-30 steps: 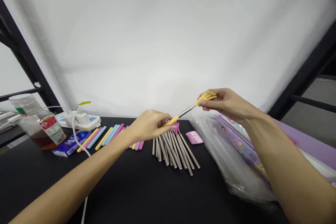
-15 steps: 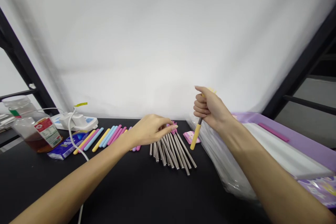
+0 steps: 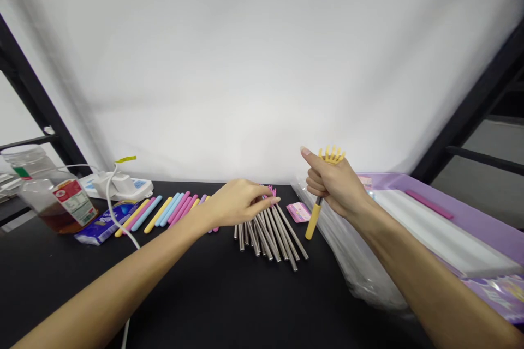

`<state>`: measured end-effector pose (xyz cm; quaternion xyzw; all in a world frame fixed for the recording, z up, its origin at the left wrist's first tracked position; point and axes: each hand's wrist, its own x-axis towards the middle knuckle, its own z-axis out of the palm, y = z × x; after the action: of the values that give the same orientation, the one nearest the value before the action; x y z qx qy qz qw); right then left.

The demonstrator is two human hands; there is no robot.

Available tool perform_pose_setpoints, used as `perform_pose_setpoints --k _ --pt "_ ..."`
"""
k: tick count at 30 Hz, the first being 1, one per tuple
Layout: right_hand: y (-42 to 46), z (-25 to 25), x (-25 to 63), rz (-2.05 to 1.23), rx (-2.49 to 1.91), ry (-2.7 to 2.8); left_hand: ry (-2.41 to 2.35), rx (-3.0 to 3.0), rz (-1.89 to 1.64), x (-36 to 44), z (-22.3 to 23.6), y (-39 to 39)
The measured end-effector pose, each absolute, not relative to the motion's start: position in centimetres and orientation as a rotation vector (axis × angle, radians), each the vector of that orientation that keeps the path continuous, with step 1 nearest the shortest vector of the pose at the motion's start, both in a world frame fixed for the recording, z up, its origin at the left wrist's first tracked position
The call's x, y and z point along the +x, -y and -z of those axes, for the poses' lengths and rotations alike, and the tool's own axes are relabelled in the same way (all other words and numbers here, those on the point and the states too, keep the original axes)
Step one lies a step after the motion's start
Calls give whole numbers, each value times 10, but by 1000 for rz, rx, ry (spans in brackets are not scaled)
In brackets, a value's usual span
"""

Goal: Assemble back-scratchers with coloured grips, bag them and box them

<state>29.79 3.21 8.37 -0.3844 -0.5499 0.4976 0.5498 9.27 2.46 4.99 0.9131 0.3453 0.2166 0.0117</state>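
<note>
Right hand (image 3: 333, 180) and left hand (image 3: 237, 200) stand apart, one on each side of the far end of the metal rods (image 3: 270, 234), which serve as the reference. The yellow scratcher (image 3: 313, 221) is held above and to the right of this bundle; its long axis runs steeply, claw head uppermost, handle end downward and tilted slightly toward the rods. The right hand is the nearer one: its fingers are curled fully around the shaft, with the thumb extended off the grip and directed toward the bundle's side. The left hand is empty as far as visible, palm down, fingers bent, with a narrow gap between thumb and fingertips. It is positioned over the far left end of the rods, beside a pink claw piece (image 3: 273, 191); whether it touches that piece cannot be told. Relative to the rods, the coloured sticks (image 3: 176, 210) lie to the left, the pink packet (image 3: 298, 212) just beside their far right end, and the clear plastic bags (image 3: 344, 253) further right, before the purple tray (image 3: 475, 223).
</note>
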Motion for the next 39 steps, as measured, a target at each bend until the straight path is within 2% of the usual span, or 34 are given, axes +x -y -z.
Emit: perform_pose_setpoints --k 32,39 --pt "-34 -60 300 -1205 -823 1329 -1050 2921 -630 97 -41 -28" --pt "-39 -65 310 -1344 -829 1269 -1029 2855 -614 100 -44 -25"
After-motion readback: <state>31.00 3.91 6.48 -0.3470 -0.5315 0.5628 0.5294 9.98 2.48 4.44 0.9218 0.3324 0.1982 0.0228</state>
